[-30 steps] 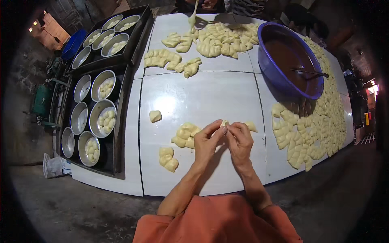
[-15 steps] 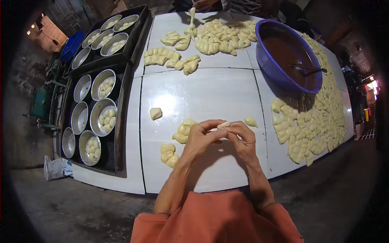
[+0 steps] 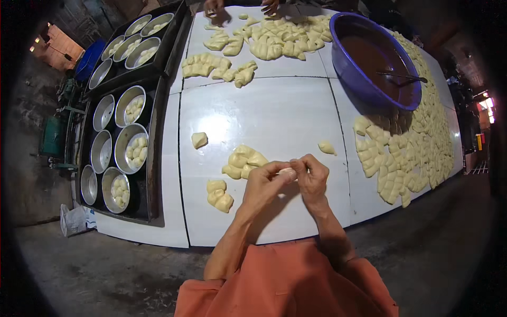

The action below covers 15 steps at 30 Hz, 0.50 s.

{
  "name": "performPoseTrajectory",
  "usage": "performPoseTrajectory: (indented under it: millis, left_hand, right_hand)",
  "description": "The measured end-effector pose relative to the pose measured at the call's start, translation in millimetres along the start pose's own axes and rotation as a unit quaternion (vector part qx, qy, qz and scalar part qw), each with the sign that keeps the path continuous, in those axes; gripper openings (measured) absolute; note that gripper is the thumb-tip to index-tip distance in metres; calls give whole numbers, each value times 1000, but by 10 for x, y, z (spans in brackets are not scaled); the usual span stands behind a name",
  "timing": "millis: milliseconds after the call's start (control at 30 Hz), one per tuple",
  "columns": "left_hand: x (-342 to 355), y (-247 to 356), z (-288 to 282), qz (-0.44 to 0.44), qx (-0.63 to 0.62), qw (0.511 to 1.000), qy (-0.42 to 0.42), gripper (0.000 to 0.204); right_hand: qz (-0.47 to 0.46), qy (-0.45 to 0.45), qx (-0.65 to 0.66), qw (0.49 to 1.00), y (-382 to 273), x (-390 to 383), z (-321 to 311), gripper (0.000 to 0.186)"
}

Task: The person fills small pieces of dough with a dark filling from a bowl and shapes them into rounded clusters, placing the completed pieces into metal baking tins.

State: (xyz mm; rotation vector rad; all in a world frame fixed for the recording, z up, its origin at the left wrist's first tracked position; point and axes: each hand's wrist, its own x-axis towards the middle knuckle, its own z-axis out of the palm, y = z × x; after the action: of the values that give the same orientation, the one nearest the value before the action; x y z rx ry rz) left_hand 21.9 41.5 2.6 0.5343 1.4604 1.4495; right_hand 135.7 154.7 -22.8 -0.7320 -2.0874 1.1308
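A small piece of pale dough is pinched between my two hands above the near middle of the white table. My left hand is closed on it, with thumb and fingers around its left side. Curled at its right side, my right hand meets the left with bent fingers, which partly hide the dough. Just left of my left hand lies a dough clump, with another clump nearer me. A single dough piece rests farther left, and one more piece lies beyond my right hand.
Black trays of round metal pans, some with dough balls, stand at the left. A purple basin of brown filling with a utensil is at far right, beside many flat dough pieces. A co-worker's hands are at the far edge.
My right hand's fingers have curled in tighter against the dough. At the far edge, the co-worker's stretched dough strand is no longer raised, and both their hands now show. The view has shifted slightly.
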Motion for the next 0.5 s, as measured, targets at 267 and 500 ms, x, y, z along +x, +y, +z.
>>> performPoseTrajectory:
  millis: [267,500]
  left_hand:
    - [-239,-172,15,-5,240,969,63,38]
    - [-311,-121,-440,157,460,848,212,35]
  right_hand:
    - [29,-172,3,985,-111,-412,-280,23]
    - [75,-136,-106,982,-140,-217,-96,25]
